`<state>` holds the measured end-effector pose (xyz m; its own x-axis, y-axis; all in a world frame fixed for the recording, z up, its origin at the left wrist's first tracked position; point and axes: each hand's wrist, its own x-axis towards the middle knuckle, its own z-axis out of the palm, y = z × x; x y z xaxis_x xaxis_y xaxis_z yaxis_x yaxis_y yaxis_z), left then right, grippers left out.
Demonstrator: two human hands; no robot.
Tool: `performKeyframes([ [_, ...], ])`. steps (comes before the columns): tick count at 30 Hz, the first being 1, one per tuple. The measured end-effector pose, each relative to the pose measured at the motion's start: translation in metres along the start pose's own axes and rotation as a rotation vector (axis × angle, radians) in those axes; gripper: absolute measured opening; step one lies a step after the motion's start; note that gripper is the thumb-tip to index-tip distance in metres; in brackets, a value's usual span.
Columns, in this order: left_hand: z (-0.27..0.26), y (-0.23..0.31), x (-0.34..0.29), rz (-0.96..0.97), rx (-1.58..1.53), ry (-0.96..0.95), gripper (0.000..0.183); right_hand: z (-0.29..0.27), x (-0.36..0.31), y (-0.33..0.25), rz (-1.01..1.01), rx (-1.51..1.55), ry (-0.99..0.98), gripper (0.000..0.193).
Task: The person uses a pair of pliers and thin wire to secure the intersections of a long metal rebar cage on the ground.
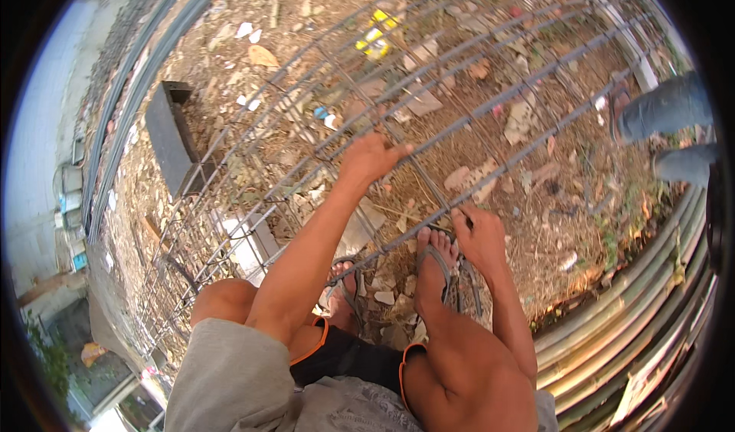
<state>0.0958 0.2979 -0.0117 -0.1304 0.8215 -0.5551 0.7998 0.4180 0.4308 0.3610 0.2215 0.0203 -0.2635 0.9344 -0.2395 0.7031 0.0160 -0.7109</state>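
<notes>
A long cage of steel rebar (490, 110), made of parallel bars with thin cross stirrups, runs diagonally in front of me over the ground. My left hand (369, 159) is closed over the cage's middle bars, thumb pointing right. Lower and to the right, my right hand (480, 237) has its fingers pinched together by the nearest long bar (409, 235), where a stirrup (430, 185) meets it. Whatever sits between those fingertips is too small to make out. My sandalled feet (434, 267) stand at the near side of the cage.
A dark metal channel piece (174, 137) lies at the left, near bundled long bars (145, 57). Bamboo poles (635, 317) are stacked at lower right. Another person's legs in jeans (666, 110) stand at the far right. Rubble and a yellow wrapper (377, 34) litter the dirt.
</notes>
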Motion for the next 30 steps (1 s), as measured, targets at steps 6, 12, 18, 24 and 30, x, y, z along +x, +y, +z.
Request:
performKeyframes([
  [6,0.009,0.048,-0.06,0.115,-0.084,-0.232,0.04,0.003,0.0,0.013,0.283,0.353,-0.154,0.032],
  [12,0.07,0.024,-0.08,0.162,-0.514,-0.231,0.045,-0.002,0.002,0.016,0.646,0.875,-0.397,0.032],
  [18,0.077,0.033,-0.085,0.074,-0.607,-0.232,0.038,-0.003,-0.015,0.005,0.328,0.374,-0.034,0.03],
  [24,0.077,0.038,-0.09,0.058,-0.559,-0.146,0.038,-0.012,-0.054,-0.017,0.183,0.266,-0.013,0.035],
  [30,0.088,0.025,-0.081,0.017,-0.617,-0.122,0.043,0.039,-0.062,-0.001,0.103,-0.125,-0.119,0.04],
])
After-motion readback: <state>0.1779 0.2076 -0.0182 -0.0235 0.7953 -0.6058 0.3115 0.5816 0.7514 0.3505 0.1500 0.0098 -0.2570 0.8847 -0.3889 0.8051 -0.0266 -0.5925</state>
